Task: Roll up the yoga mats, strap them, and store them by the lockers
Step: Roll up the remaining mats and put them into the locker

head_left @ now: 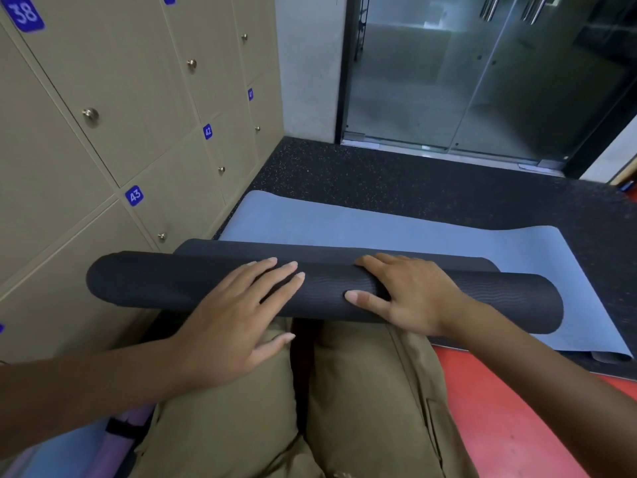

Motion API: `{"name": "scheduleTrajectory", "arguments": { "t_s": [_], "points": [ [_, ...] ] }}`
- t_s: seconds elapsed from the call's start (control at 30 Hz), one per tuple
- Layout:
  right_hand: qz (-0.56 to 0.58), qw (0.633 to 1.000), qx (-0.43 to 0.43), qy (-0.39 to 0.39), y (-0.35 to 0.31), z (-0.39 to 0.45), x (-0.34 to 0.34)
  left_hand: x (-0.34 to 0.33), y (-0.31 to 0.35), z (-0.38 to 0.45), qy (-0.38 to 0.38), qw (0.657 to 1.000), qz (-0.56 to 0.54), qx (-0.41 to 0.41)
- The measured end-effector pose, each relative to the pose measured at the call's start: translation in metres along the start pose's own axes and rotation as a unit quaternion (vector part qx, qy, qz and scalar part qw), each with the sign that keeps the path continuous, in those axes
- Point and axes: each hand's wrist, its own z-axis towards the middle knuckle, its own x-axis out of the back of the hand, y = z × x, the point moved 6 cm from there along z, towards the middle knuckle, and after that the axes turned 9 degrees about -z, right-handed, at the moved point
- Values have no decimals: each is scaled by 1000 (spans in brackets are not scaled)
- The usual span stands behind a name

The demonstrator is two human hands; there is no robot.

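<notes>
Covering mat roll [155,281]: both hands.

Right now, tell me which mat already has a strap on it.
The purple rolled mat at bottom left by the knee, with a dark strap around it. The black roll under both hands has no visible strap.

There were two hands, the left hand [238,315] and right hand [403,298], one yoga mat [379,229], seven locker knobs [90,114], and five number plates [134,195].
</notes>
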Motion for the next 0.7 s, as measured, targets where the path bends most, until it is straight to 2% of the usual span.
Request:
{"name": "scheduleTrajectory", "arguments": {
  "t_s": [0.17,0.27,0.43,0.7],
  "points": [
    [15,1000,-9,-20,9,13,-4,-15,-11,13,-10,1000,13,3],
    [-1,999,-27,31,11,7,-7,-23,-12,20,2,1000,20,2],
    [-58,983,-61,160,3,1,-12,-25,-29,38,55,998,-10,11],
    [-60,971,-69,219,11,11,-29,-26,-48,75,-7,998,-40,37]
  ]
}}
